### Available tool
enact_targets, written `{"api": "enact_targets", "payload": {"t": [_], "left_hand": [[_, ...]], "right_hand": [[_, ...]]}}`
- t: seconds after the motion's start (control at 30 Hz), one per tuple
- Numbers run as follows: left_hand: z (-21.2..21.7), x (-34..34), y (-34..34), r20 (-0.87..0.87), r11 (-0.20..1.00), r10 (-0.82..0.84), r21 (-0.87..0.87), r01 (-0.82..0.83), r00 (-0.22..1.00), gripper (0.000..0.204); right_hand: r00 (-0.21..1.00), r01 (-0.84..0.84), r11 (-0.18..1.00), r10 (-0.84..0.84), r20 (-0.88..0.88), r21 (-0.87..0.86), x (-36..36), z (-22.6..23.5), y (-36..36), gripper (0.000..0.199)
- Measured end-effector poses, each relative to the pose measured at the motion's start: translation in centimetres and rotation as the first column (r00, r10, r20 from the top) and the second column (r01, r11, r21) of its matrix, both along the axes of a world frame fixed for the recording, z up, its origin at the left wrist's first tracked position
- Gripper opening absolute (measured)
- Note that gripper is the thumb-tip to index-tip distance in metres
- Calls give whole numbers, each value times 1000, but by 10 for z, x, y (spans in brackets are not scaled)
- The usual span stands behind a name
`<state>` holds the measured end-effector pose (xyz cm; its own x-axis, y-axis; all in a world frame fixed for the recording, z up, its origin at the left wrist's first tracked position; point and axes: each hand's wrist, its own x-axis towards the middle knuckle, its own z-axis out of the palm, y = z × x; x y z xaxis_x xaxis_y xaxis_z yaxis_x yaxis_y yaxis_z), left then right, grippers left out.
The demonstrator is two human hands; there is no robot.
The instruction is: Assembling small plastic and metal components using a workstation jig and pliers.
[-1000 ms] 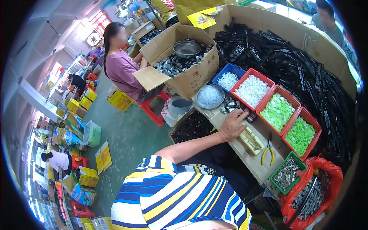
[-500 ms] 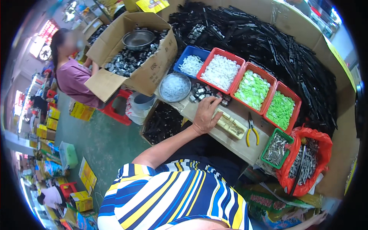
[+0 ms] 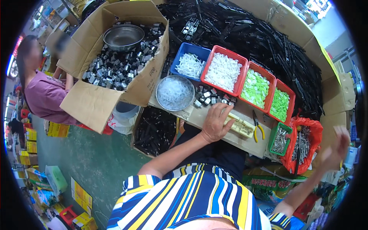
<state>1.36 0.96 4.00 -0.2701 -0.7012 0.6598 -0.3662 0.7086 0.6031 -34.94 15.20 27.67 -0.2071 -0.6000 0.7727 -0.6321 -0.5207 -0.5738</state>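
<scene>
My left hand [image 3: 216, 124] rests on the bench with its fingers stretched out and thumb apart. Its fingertips reach the small black-and-silver blocks [image 3: 207, 100], and its thumb lies by a cream-coloured fixture [image 3: 241, 126]. No held thing shows in it. Far to the right, my right hand [image 3: 338, 147] is raised beyond a red plastic bag [image 3: 315, 134] of metal parts; motion smears its fingers. Yellow-handled pliers [image 3: 258, 128] lie just right of the fixture. A round metal bowl [image 3: 158, 100] of small clear pieces stands left of the blocks.
Behind the bench top stand a blue bin [image 3: 180, 53], red bins [image 3: 240, 56] of white and green pieces, and a green tray [image 3: 273, 134]. A big carton [image 3: 153, 82] of blocks is at the left, beside a person [image 3: 46, 94] in purple. Black strips [image 3: 245, 34] heap up behind.
My right hand and forearm have come up into view at the right. My left hand stays by the fixture. The whole view has shifted, showing more of the carton's inside.
</scene>
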Motion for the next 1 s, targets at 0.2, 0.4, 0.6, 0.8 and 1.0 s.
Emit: {"api": "enact_targets", "payload": {"t": [0.2, 0.4, 0.6, 0.8, 1.0], "left_hand": [[-9, 10, 5, -100, 995, 84, 64, -78, 991, 50], [-7, 13, 4, -88, 996, 54, 74, -48, 995, 50], [-9, 11, 3, -61, 997, 36, 66, -32, 997, 48], [-11, 8, 1, -39, 996, 69, 61, -67, 997, 50], [-12, 12, 0, -70, 993, 107, 53, -104, 992, 43]], "right_hand": [[779, -179, 962, 267, -567, 206, 209, -59, -279, 16], [560, -267, 948, 298, -773, 173, 280, -132, -425, 30], [458, -134, 980, 192, -868, 146, 305, -164, -470, 22], [349, -164, 986, 82, -933, 26, 291, -117, -413, 21], [454, -114, 988, 148, -878, 108, 222, -112, -259, 11]]}}
